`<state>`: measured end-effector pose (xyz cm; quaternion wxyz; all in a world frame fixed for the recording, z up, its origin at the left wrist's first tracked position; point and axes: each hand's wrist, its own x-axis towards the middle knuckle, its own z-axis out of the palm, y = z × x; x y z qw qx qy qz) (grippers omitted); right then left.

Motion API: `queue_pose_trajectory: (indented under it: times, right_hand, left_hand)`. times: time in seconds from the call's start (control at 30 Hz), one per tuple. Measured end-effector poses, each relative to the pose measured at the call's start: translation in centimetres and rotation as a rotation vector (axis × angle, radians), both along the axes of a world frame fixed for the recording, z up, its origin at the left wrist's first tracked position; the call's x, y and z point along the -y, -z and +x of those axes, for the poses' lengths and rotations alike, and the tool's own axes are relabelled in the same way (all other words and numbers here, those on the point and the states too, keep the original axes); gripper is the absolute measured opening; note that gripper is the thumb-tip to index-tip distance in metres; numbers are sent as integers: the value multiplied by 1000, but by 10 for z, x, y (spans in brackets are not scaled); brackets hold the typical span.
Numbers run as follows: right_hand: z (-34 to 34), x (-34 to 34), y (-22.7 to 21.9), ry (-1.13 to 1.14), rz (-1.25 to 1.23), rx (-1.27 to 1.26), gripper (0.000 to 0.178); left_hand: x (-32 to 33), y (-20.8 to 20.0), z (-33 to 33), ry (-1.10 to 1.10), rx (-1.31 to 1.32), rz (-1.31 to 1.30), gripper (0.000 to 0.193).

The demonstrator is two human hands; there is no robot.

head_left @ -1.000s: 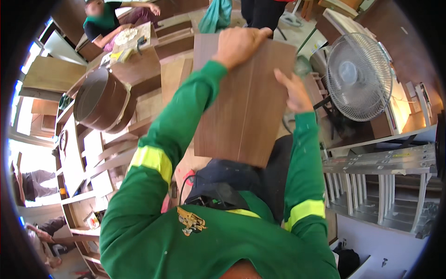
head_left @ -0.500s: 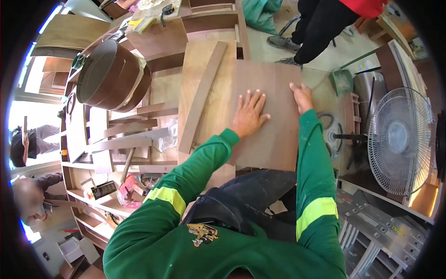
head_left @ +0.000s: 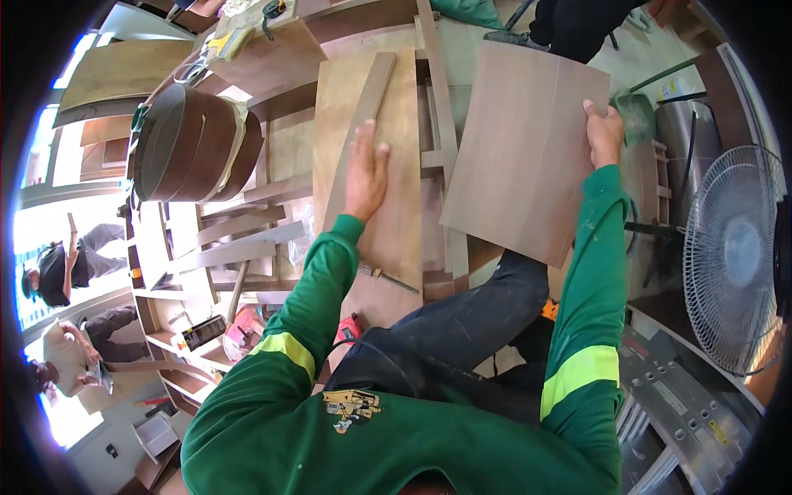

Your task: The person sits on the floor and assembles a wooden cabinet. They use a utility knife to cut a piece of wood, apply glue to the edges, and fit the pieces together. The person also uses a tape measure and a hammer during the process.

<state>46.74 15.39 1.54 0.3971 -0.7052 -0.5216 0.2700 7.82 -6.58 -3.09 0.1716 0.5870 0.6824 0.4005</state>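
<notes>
My right hand [head_left: 605, 136] grips the right edge of a brown wood-veneer panel [head_left: 528, 148], thumb on top and the other fingers hidden beneath. The panel is held tilted, to the right of a pale plywood board [head_left: 400, 190]. My left hand [head_left: 365, 173] is open over that board, fingers stretched out beside a long, narrow wood strip [head_left: 377, 82]. It holds nothing; whether it touches the strip or the board, I cannot tell. A thin metal rod-like tool [head_left: 388, 276] lies at the board's near end.
A brown drum-shaped wooden piece [head_left: 177, 144] stands on the frame at left. At right are a standing fan [head_left: 742, 256] and a metal ladder [head_left: 668, 404]. A person's dark-clothed legs [head_left: 569, 29] are just beyond the panel; two people are at far left.
The panel has come off the plywood board and moved right, tilting, with my right hand on it. My left hand has left the panel and moved left toward the strip.
</notes>
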Motion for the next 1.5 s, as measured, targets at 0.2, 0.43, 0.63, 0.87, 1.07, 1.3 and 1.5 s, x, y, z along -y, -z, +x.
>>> queue_pose_trajectory:
  times: [0.2,0.43,0.63,0.87,1.07,1.3,1.5]
  right_hand:
    - [-50,19,-4,2,-11,-14,46]
    - [-11,62,6,170,46,-390,43]
    - [27,97,-58,298,271,-483,38]
    - [45,87,-119,174,382,-623,37]
    - [46,50,-89,139,256,-785,45]
    - [19,-22,-47,-206,91,-870,52]
    - [14,-32,-21,-105,9,-906,45]
  left_hand:
    - [14,-36,-22,-148,-426,-498,72]
    - [9,12,-65,-141,-408,-181,75]
    - [17,1,-58,-289,-593,-240,78]
    - [105,58,-106,-279,-78,-626,103]
    - [110,-23,-37,-187,-353,-281,95]
    - [139,-57,-4,893,-665,-511,42]
    - [112,-61,-20,55,-355,-547,20]
